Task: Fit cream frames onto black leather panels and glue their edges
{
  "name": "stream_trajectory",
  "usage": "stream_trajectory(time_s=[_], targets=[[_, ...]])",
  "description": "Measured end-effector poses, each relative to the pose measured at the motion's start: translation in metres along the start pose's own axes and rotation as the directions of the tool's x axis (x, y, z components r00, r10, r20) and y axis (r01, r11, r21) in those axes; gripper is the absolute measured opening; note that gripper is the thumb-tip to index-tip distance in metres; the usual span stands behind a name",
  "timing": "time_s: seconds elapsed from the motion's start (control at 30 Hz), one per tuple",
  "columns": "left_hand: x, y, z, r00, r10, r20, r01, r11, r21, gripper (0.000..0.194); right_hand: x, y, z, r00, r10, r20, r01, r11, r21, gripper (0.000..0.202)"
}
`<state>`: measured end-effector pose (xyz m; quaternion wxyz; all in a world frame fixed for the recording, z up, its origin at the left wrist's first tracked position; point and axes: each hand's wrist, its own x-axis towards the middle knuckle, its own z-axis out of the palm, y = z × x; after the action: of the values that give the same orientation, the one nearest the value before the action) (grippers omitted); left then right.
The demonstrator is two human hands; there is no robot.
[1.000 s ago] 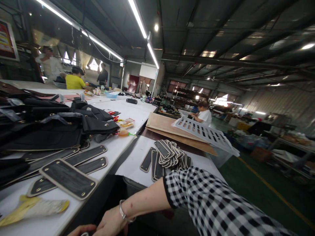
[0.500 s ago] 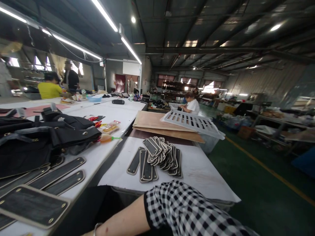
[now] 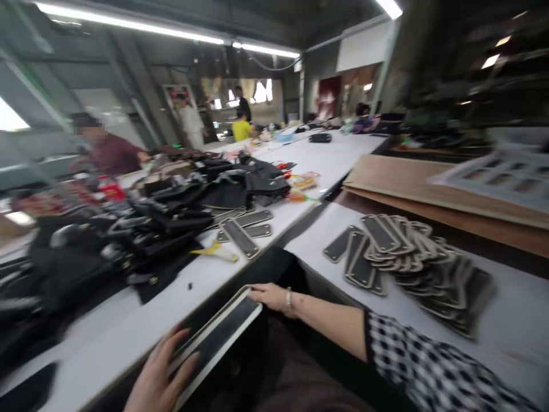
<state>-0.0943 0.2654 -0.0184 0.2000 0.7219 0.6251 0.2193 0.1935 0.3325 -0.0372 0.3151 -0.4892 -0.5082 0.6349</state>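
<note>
A long black panel with a pale edge (image 3: pixel 229 329) slants across my lap, low in the picture. My right hand (image 3: pixel 271 297), with a bracelet at the wrist, pinches its far end. At its near end my left hand (image 3: pixel 160 372) grips it with fingers bent over the long side. The near end runs out of the picture. Similar panels with metal eyelets at the corners (image 3: pixel 242 237) lie on the left table. Many more are heaped in an overlapping pile (image 3: pixel 412 252) on the right table.
Black bags (image 3: pixel 171 229) heap up on the left table (image 3: pixel 115 326), near a yellow tool (image 3: pixel 217 250). Brown boards (image 3: pixel 398 177) and a white plastic crate (image 3: pixel 501 171) stand beyond the right table. A person in dark red (image 3: pixel 114 149) is across the left table. A gap separates the tables.
My view has swung left and down. Both hands and the panel between them have come into sight; before, only my right forearm and sleeve showed. The pile now appears farther right.
</note>
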Motion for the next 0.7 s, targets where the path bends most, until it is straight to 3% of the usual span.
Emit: stream_trajectory(time_s=[0.07,0.13,0.23,0.33,0.5,0.7], targets=[[-0.017,0.006,-0.005,0.999,-0.03,0.025,0.028,0.996,0.082,0.039,0.007,0.008,0.001,0.997,-0.001,0.082,-0.009,0.991,0.13,0.061],[-0.019,0.021,0.0,0.998,-0.055,0.01,0.053,0.988,0.142,0.029,0.01,0.015,0.002,0.993,-0.003,0.115,-0.024,0.973,0.229,0.067],[-0.016,0.045,0.012,0.998,-0.06,0.016,0.056,0.983,0.177,0.018,0.01,0.019,0.002,0.996,0.011,0.088,-0.038,0.947,0.319,0.067],[-0.019,0.057,0.016,0.999,-0.02,-0.035,0.028,0.97,0.24,0.014,0.007,0.018,0.001,0.996,0.044,0.075,-0.07,0.918,0.39,0.062],[-0.027,0.045,0.012,0.995,-0.029,-0.099,0.053,0.967,0.25,0.018,0.007,0.025,0.001,0.977,0.161,0.143,-0.212,0.833,0.51,0.045],[-0.03,0.01,-0.003,0.974,-0.18,-0.14,0.189,0.981,0.052,0.026,0.027,0.064,0.016,0.928,0.331,0.169,-0.367,0.746,0.556,0.053]])
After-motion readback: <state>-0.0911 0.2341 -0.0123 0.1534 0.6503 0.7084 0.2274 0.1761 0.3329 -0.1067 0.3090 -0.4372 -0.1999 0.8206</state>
